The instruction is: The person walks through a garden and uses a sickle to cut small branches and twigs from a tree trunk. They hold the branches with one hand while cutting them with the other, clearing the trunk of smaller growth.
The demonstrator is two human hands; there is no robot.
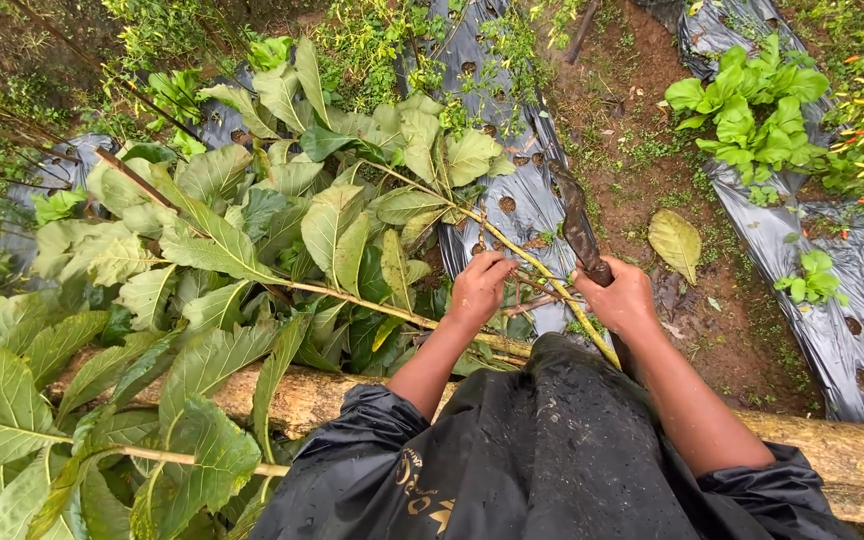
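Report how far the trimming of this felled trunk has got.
Done: the pale felled trunk lies bare on its right stretch. In hand: the left hand grips a thin yellow-green leafy branch, the right hand holds a dark curved blade. Left: several large-leaved green branches remain attached on the left.

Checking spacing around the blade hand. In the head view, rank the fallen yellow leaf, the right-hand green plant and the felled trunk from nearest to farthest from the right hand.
From the right hand:
1. Fallen yellow leaf, just right on the soil.
2. Felled trunk, below, across the frame.
3. Green plant, top right on the plastic sheet.

Green leaves [212, 240], yellow-green branch [512, 245], glossy black plastic sheeting [522, 190], wet black raincoat [552, 450], reddish-brown soil [642, 170].
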